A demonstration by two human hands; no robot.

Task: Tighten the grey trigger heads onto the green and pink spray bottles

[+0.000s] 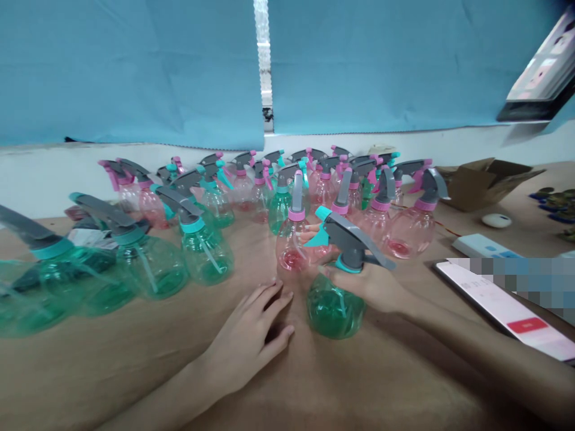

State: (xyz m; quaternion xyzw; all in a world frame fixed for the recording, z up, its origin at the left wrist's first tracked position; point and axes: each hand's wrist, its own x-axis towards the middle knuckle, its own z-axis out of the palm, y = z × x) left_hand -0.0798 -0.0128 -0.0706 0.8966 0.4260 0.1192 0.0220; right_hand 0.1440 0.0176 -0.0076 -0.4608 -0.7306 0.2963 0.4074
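My right hand (375,284) is wrapped round the neck of a green spray bottle (335,308) with a grey head and teal trigger, standing on the brown table (135,371). My left hand (251,335) rests flat on the table just left of that bottle, fingers stretched out and holding nothing. A pink spray bottle (294,248) stands right behind both hands.
Several green spray bottles (204,251) stand at the left and several pink ones (411,230) at the back and right. A phone (507,308), a white device (483,245), a cardboard box (487,179) and a white puck (496,220) lie at the right. Blue curtains hang behind.
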